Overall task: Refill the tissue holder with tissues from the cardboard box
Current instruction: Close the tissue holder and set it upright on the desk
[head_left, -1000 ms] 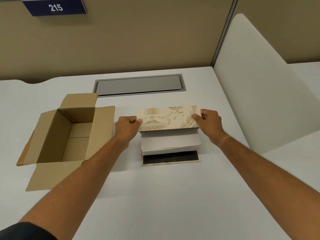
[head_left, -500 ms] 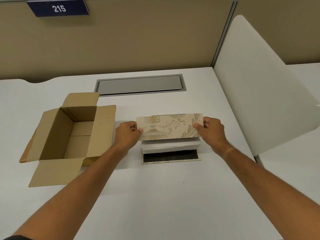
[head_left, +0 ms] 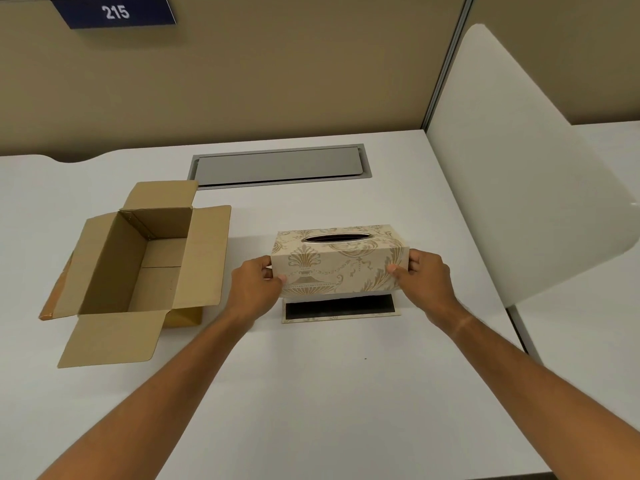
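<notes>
- Since a second ago the cream, gold-patterned rectangular tissue holder cover (head_left: pixel 337 263) has come down lower over the tissues, hiding the stack; its oval slot now faces up.
- The left hand (head_left: pixel 254 289) and right hand (head_left: pixel 427 280) clamp its two ends.
- One navy sign (head_left: pixel 116 11) reads "215".
- One brown cardboard box (head_left: pixel 138 268), flaps open, sits left of the holder.
- One black-faced base flap (head_left: pixel 341 306) lies in front.
- White desk (head_left: pixel 311 393), grey cable hatch (head_left: pixel 278 165), beige partition wall (head_left: pixel 277 64).
</notes>
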Tool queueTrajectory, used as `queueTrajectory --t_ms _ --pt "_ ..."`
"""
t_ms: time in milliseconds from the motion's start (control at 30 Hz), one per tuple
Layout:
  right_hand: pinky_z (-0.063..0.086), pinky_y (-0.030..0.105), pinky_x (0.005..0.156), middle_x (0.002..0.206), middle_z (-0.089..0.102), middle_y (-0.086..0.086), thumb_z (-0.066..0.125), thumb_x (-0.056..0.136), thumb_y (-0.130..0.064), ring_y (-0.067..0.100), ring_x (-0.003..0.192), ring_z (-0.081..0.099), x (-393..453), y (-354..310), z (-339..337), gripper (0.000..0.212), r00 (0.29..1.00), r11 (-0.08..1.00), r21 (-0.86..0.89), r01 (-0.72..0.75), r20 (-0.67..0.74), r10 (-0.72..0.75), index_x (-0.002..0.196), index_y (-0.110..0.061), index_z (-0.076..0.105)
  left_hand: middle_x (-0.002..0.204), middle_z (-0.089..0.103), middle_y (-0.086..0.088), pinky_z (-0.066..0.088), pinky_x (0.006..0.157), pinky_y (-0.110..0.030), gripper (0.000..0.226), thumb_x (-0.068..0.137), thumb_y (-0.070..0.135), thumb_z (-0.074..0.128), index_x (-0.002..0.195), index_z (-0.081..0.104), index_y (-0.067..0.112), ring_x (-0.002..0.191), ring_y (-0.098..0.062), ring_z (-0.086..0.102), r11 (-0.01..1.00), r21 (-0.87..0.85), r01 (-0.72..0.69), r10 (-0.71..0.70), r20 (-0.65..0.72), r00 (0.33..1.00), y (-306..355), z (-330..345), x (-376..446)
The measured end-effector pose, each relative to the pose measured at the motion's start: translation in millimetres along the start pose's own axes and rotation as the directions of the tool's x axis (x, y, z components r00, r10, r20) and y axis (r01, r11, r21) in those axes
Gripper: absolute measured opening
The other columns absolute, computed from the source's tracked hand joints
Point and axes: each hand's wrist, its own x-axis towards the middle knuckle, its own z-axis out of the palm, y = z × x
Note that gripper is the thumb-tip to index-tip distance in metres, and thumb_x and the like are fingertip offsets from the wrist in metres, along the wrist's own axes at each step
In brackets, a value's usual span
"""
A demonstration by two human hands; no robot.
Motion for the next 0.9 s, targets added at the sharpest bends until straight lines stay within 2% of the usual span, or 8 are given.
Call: queueTrajectory --t_ms 100,233,300,400,533,633,733,900 --pt "0.059 0.026 0.076 0.106 0.074 0.002 0.068 0.087 -0.012 0.017 0.092 0.071 -5 6 1 0.025 1.0 1.0 0.0 0.007 0.001 -0.007 0.112 -0.014 0.07 0.107 0.073 0.0 0.048 0.056 -0.004 0.042 0.083 0.005 0.063 0.123 0.064 0.019 0.075 -0.005 0.063 1.0 0.018 -0.01 0.01 0.019 1.0 -6 3 -4" --pt "0.056 0.021 0.072 0.105 0.075 0.004 0.07 0.086 -0.011 0.017 0.091 0.071 -11 17 3 0.024 1.0 1.0 -0.007 -0.002 -0.019 0.002 0.109 -0.011 0.07 0.105 0.074 0.0 0.047 0.055 -0.002 0.042 0.08 0.002 0.06 0.118 0.065 0.02 0.085 -0.013 0.067 0.999 0.031 -0.041 0.041 0.025 0.999 -15 7 -11" --pt "0.056 0.02 0.072 0.107 0.074 0.003 0.07 0.085 -0.011 0.016 0.093 0.071 -13 22 5 0.025 1.0 1.0 0.006 -0.003 -0.019 0.003 0.11 -0.011 0.07 0.108 0.074 0.0 0.047 0.057 -0.001 0.041 0.081 0.002 0.06 0.118 0.065 0.019 0.085 -0.012 0.066 0.998 0.036 -0.057 0.057 0.019 0.998 -20 10 -15" --pt "0.052 0.012 0.067 0.106 0.075 -0.001 0.071 0.084 -0.011 0.013 0.093 0.071 -17 29 7 0.025 1.0 0.999 0.033 -0.005 -0.016 0.005 0.109 -0.014 0.071 0.112 0.072 -0.002 0.049 0.059 -0.003 0.043 0.082 0.0 0.058 0.121 0.063 0.018 0.08 -0.007 0.065 0.998 0.014 -0.059 0.06 -0.006 0.998 -26 16 -21" --pt "0.052 0.01 0.069 0.1 0.073 -0.009 0.07 0.084 -0.01 0.006 0.091 0.07 -24 39 11 0.028 1.0 0.997 0.075 0.004 -0.014 -0.003 0.111 -0.017 0.071 0.115 0.07 -0.002 0.051 0.069 -0.009 0.042 0.085 0.0 0.059 0.124 0.061 0.014 0.093 -0.014 0.067 0.994 -0.041 -0.096 0.095 -0.046 0.994 -36 24 -33" --pt "0.051 0.005 0.068 0.098 0.072 -0.011 0.071 0.083 -0.008 0.004 0.091 0.069 -28 48 14 0.031 1.0 0.996 0.086 0.012 -0.021 -0.01 0.113 -0.017 0.07 0.108 0.069 0.009 0.052 0.078 -0.013 0.04 0.086 -0.001 0.059 0.123 0.062 0.014 0.093 -0.008 0.068 0.99 -0.092 -0.107 0.101 -0.067 0.993 -42 29 -41" --pt "0.051 0.007 0.071 0.098 0.072 -0.014 0.07 0.082 -0.007 0.004 0.093 0.069 -31 56 17 0.032 0.999 0.995 0.092 0.027 -0.02 -0.025 0.112 -0.019 0.07 0.107 0.065 0.015 0.049 0.077 -0.005 0.042 0.086 -0.003 0.058 0.124 0.062 0.015 0.089 0.002 0.064 0.986 -0.116 -0.12 0.11 -0.092 0.99 -46 35 -47" --pt "0.052 0.008 0.075 0.099 0.071 -0.02 0.07 0.083 -0.005 0.001 0.095 0.068 -35 65 21 0.034 0.998 0.993 0.101 0.067 -0.023 -0.065 0.113 -0.02 0.07 0.109 0.065 0.013 0.05 0.08 -0.008 0.046 0.086 -0.008 0.055 0.126 0.061 0.015 0.093 -0.002 0.065 0.974 -0.14 -0.18 0.163 -0.123 0.979 -51 39 -53"
